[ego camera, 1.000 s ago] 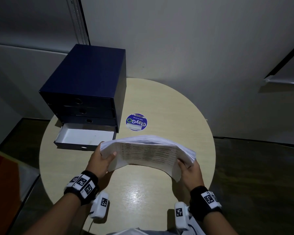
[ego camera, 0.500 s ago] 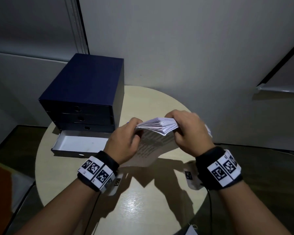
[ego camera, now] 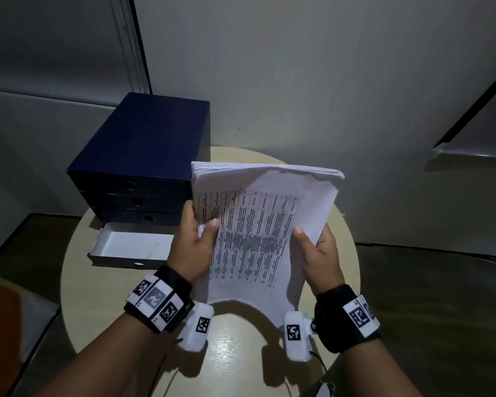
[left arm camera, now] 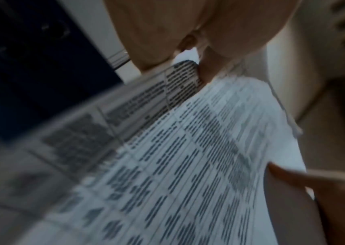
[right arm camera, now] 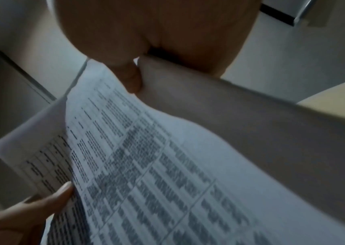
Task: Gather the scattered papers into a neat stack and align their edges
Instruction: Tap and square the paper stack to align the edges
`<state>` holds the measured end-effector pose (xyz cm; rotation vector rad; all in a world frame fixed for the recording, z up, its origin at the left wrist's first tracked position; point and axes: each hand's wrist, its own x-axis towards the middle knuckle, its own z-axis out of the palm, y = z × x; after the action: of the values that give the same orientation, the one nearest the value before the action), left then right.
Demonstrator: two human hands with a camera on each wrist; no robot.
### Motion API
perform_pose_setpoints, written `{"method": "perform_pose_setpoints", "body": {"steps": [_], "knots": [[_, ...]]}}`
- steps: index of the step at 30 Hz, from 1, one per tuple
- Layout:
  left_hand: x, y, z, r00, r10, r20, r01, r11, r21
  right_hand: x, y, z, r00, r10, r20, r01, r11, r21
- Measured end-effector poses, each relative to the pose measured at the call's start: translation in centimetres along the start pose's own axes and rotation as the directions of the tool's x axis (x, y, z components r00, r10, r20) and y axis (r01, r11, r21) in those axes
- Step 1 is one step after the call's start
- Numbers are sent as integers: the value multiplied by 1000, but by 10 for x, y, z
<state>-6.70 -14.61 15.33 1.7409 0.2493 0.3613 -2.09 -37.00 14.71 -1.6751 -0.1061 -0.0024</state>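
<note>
A thick stack of white papers (ego camera: 258, 230) printed with tables stands nearly upright above the round table (ego camera: 235, 353), printed face toward me. My left hand (ego camera: 196, 242) grips its left edge, thumb on the front sheet. My right hand (ego camera: 317, 247) grips the right edge, thumb on the front as well. The sheets' top edges are uneven and the bottom edge curves. In the left wrist view the papers (left arm camera: 188, 157) fill the frame, blurred, under my left hand (left arm camera: 190, 41). The right wrist view shows the papers (right arm camera: 167, 157) pinched by my right hand (right arm camera: 138, 69).
A dark blue drawer cabinet (ego camera: 143, 156) stands at the table's back left, its bottom drawer (ego camera: 132, 245) pulled out, white inside. A grey wall runs close behind the table. Dark floor lies to the right of the table's rim.
The stack went from lying bowed and low between my hands, to being raised and bunched, to standing upright with the printed face toward me. Both hands shifted to its side edges.
</note>
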Motion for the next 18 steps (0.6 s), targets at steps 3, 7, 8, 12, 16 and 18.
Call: {"method": "perform_pose_setpoints", "body": {"steps": [3, 7, 8, 12, 16, 18], "knots": [[-6, 2, 3, 999, 50, -9, -49, 999, 16, -4, -6, 6, 996, -62, -60, 63, 998, 11], [-20, -11, 9, 998, 58, 22, -58, 998, 31, -16, 14, 12, 1000, 15, -2, -15, 997, -74], [-23, -16, 11, 998, 52, 31, -53, 998, 33, -19, 20, 13, 999, 32, 18, -30, 995, -99], [-20, -23, 10, 998, 65, -7, -65, 998, 25, -22, 27, 16, 1000, 16, 19, -14, 990, -142], [-15, -14, 9, 994, 84, -65, -82, 996, 22, -19, 17, 20, 998, -51, -38, 47, 995, -86], [-16, -12, 6, 990, 108, -87, -109, 994, -3, -20, 14, 18, 995, -86, -46, 83, 995, -55]]}}
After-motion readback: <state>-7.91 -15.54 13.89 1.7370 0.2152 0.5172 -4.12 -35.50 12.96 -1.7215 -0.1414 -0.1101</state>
